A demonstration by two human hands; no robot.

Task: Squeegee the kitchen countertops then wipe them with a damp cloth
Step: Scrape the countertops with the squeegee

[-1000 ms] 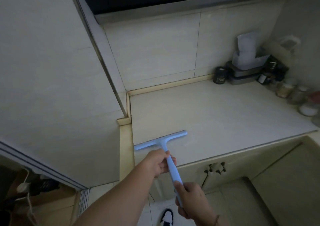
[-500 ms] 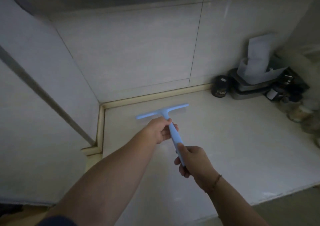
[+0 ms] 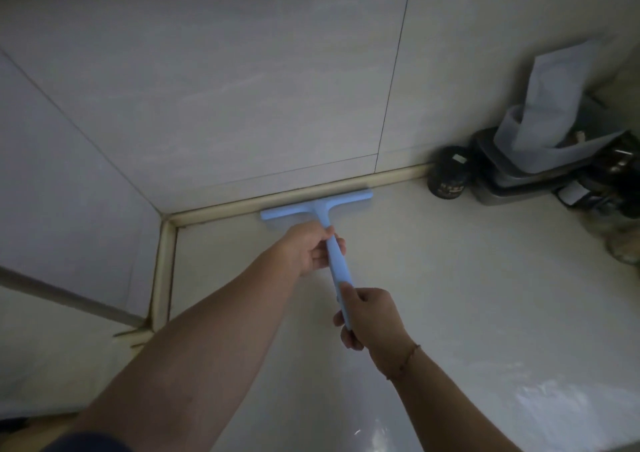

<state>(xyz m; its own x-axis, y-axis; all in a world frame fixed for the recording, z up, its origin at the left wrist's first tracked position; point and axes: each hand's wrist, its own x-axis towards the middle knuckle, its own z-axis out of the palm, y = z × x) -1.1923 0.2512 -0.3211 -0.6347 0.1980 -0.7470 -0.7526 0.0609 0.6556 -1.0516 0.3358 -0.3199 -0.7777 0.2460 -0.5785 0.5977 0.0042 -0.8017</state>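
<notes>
The blue squeegee (image 3: 317, 207) is laid along the countertop's (image 3: 450, 278) back edge at 12 o'clock; its handle is gripped by curled fingers of the left hand (image 3: 308, 249) near the head and the right hand (image 3: 372, 316) at the end

Legible text: none.

Black jar (image 3: 447, 178), on the counter (image 3: 450, 278) by the back wall: pale label on its lid and a band of light marks low on its side, both too blurred to read.

Dark bottle (image 3: 588, 192), right of the grey box (image 3: 502, 181): white label on its side, with no print that can be made out.

Squeegee (image 3: 317, 207): no marking or brand visible.
</notes>
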